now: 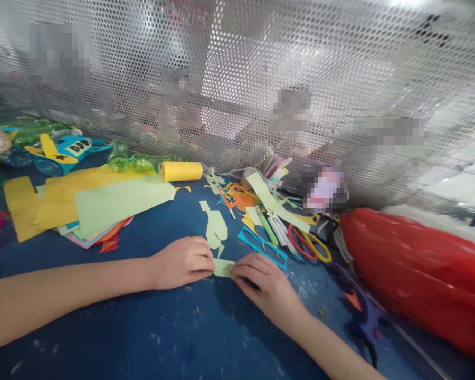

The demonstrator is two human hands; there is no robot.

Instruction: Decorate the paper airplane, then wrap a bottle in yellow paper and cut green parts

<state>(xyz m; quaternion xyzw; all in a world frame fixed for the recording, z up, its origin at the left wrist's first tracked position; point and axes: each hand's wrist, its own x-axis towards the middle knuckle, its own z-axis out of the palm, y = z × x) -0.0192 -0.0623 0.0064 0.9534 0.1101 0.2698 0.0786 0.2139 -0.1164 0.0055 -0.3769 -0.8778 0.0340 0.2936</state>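
Low over the blue table, a small pale green paper piece (223, 267) stretches between my two hands. My left hand (184, 263) pinches its left end, fingers curled together. At the other end my right hand (267, 282) closes its thumb and fingertips on the paper. Just beyond lies a pale green paper cutout (216, 229) with rounded lobes. A blue paper frame (262, 248) rests on the table past my right hand. The fingertips partly cover both ends of the held paper.
Colored paper sheets (119, 203) lie at the left, near a blue and yellow paper plane (69, 152). A yellow-wrapped bottle (181, 171) lies behind. Scissors (315, 246), markers (279, 232) and scraps crowd the right, beside a red plastic bag (411, 264). A perforated metal screen (237, 63) stands behind.
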